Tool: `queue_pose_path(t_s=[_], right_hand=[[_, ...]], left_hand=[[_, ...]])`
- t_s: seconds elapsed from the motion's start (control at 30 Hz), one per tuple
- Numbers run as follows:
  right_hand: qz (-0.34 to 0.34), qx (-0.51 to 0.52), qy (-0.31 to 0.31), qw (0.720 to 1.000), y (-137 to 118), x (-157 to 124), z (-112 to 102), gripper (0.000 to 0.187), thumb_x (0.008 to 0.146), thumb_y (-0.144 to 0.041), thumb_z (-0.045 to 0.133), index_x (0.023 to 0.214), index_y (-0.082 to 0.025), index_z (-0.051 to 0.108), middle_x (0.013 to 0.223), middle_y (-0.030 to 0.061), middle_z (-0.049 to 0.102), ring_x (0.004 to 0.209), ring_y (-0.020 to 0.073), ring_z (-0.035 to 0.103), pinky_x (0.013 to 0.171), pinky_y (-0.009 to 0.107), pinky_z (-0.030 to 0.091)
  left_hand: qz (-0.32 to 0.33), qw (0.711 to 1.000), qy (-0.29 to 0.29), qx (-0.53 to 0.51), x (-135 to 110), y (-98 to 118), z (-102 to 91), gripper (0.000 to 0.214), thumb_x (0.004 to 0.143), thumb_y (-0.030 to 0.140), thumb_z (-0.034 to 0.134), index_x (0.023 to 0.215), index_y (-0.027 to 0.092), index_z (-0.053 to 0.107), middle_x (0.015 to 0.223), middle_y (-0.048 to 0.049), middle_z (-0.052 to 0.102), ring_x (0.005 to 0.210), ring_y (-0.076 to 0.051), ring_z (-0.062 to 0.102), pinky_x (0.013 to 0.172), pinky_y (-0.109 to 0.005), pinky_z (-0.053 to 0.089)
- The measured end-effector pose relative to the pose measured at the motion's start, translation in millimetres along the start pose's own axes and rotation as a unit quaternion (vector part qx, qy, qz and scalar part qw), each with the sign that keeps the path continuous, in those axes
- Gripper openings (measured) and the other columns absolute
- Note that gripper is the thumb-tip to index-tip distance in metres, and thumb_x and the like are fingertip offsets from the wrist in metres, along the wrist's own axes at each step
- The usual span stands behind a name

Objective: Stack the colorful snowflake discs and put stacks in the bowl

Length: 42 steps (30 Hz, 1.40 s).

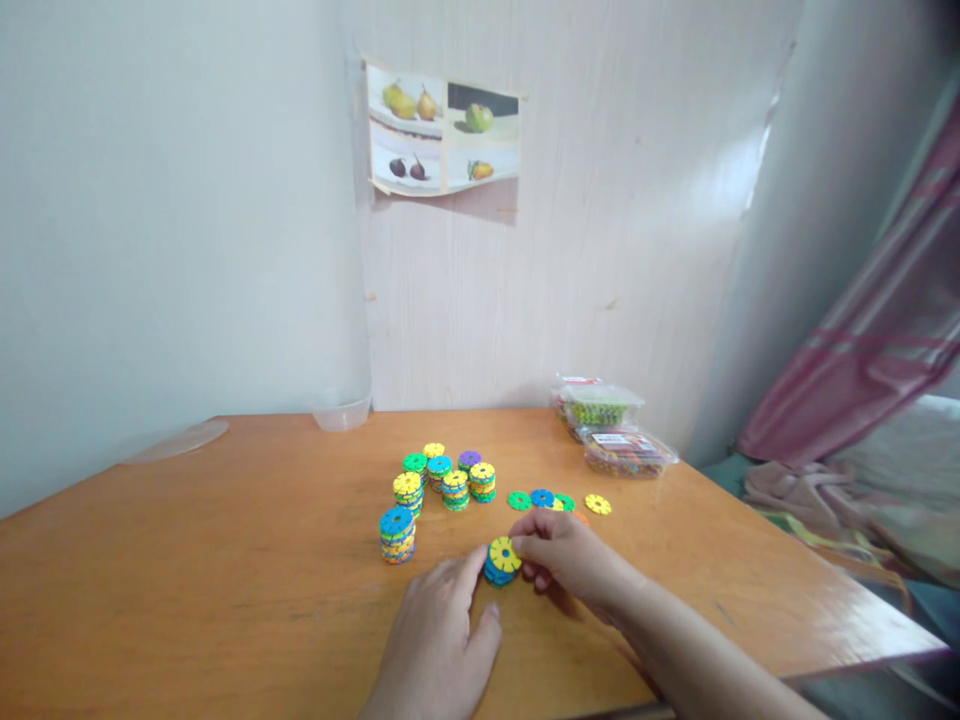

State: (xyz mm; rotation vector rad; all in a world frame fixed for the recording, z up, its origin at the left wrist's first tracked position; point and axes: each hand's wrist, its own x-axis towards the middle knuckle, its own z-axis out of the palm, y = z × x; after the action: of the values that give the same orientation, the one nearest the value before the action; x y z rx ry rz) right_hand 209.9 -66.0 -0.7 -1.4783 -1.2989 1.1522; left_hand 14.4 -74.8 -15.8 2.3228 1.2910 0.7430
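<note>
My right hand (pixel 559 555) pinches the right edge of a yellow notched plastic disc (pixel 505 553). The disc sits slightly tilted over a short stack of blue discs (pixel 498 576). To the left of that stack lies my left hand (pixel 442 635), its index fingertip against the stack's side and its thumb apart. Beyond my right hand are loose discs, among them a green disc (pixel 519 501), a blue disc (pixel 542 497) and another yellow disc (pixel 598 505). My right hand partly hides some of them, including an orange one.
Several stacks of discs stand left of centre, the nearest a blue-topped stack (pixel 397 535). Clear plastic boxes (pixel 630 455) of colourful pieces sit at the back right. A clear tub (pixel 342 412) and a flat lid (pixel 180 441) rest at the back left of the wooden table (pixel 225 580).
</note>
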Motion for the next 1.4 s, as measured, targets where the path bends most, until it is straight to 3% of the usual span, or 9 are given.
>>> queue_pose_path(t_s=[0.2, 0.37, 0.53, 0.63, 0.77, 1.0, 1.1, 1.2, 1.4], right_hand=[[-0.016, 0.026, -0.007, 0.999, 3, 0, 7, 0.017, 0.074, -0.031, 0.061, 0.083, -0.016, 0.06, 0.059, -0.0022, 0.063, 0.05, 0.0098, 0.058, 0.051, 0.021, 0.046], [-0.006, 0.018, 0.002, 1.0, 3, 1, 4, 0.021, 0.076, -0.035, 0.06, 0.085, -0.017, 0.06, 0.057, -0.003, 0.062, 0.048, 0.0102, 0.057, 0.05, 0.021, 0.046], [-0.003, -0.069, 0.026, 0.997, 9, -3, -6, 0.017, 0.078, -0.034, 0.054, 0.08, -0.018, 0.06, 0.051, -0.0055, 0.052, 0.045, 0.009, 0.049, 0.042, 0.018, 0.034], [-0.037, -0.128, 0.023, 0.991, 15, -9, -8, 0.018, 0.08, -0.031, 0.053, 0.072, -0.017, 0.06, 0.053, -0.0038, 0.051, 0.047, 0.0079, 0.045, 0.043, 0.018, 0.029], [-0.089, -0.188, 0.021, 0.978, 13, -16, -5, 0.021, 0.082, -0.026, 0.049, 0.065, -0.016, 0.058, 0.054, -0.0028, 0.053, 0.049, 0.0077, 0.044, 0.047, 0.019, 0.03], [-0.117, -0.245, 0.027, 0.962, 10, -14, -4, 0.024, 0.083, -0.023, 0.047, 0.07, -0.017, 0.066, 0.059, -0.0015, 0.059, 0.057, 0.0117, 0.051, 0.053, 0.021, 0.033], [-0.145, -0.304, 0.08, 0.938, 9, 0, -19, 0.025, 0.083, -0.023, 0.047, 0.083, -0.018, 0.072, 0.072, 0.001, 0.067, 0.068, 0.0152, 0.057, 0.063, 0.023, 0.039], [-0.152, -0.398, 0.149, 0.892, 4, 17, -36, 0.027, 0.083, -0.026, 0.052, 0.098, -0.022, 0.074, 0.09, 0.0052, 0.07, 0.084, 0.0191, 0.06, 0.076, 0.027, 0.041], [-0.15, -0.521, 0.119, 0.832, -12, 44, -45, 0.035, 0.082, -0.043, 0.059, 0.107, -0.023, 0.072, 0.128, 0.0116, 0.061, 0.12, 0.0306, 0.049, 0.098, 0.041, 0.035]], left_hand=[[0.014, 1.0, -0.006, 0.02, 0, -1, 0.6, 0.058, 0.081, 0.023, 0.051, 0.139, 0.022, 0.053, 0.131, -0.007, 0.064, 0.119, -0.024, 0.057, 0.105, -0.038, 0.039], [0.0, 0.999, -0.008, 0.041, -1, -1, 1.7, 0.061, 0.083, 0.026, 0.05, 0.142, 0.016, 0.049, 0.136, -0.0114, 0.061, 0.123, -0.026, 0.056, 0.106, -0.04, 0.04], [-0.004, 0.997, 0.029, 0.067, -2, -3, 2.5, 0.051, 0.087, 0.026, 0.045, 0.135, 0.014, 0.057, 0.134, -0.0126, 0.062, 0.123, -0.026, 0.056, 0.107, -0.041, 0.041], [0.014, 0.996, 0.028, 0.081, -2, -3, 1.9, 0.047, 0.089, 0.026, 0.044, 0.131, 0.016, 0.061, 0.132, -0.0115, 0.064, 0.122, -0.026, 0.058, 0.106, -0.043, 0.043], [0.03, 0.996, 0.013, 0.084, -1, -1, 1.5, 0.047, 0.087, 0.024, 0.046, 0.132, 0.018, 0.06, 0.132, -0.0098, 0.064, 0.12, -0.026, 0.059, 0.105, -0.043, 0.044], [0.039, 0.995, 0.014, 0.085, -1, -3, 2.9, 0.049, 0.086, 0.024, 0.048, 0.134, 0.018, 0.059, 0.133, -0.0097, 0.063, 0.12, -0.026, 0.059, 0.104, -0.042, 0.045], [0.03, 0.995, 0.018, 0.091, 0, -3, 2.5, 0.05, 0.086, 0.025, 0.048, 0.134, 0.014, 0.058, 0.131, -0.0119, 0.065, 0.118, -0.026, 0.061, 0.103, -0.043, 0.046], [0.028, 0.994, 0.023, 0.1, 1, -5, 4.0, 0.05, 0.086, 0.026, 0.047, 0.133, 0.013, 0.059, 0.129, -0.0131, 0.065, 0.117, -0.027, 0.062, 0.101, -0.043, 0.048], [0.051, 0.991, 0.046, 0.118, 3, -16, 9.2, 0.048, 0.086, 0.027, 0.049, 0.13, 0.015, 0.062, 0.125, -0.0132, 0.068, 0.113, -0.026, 0.065, 0.098, -0.04, 0.05]])
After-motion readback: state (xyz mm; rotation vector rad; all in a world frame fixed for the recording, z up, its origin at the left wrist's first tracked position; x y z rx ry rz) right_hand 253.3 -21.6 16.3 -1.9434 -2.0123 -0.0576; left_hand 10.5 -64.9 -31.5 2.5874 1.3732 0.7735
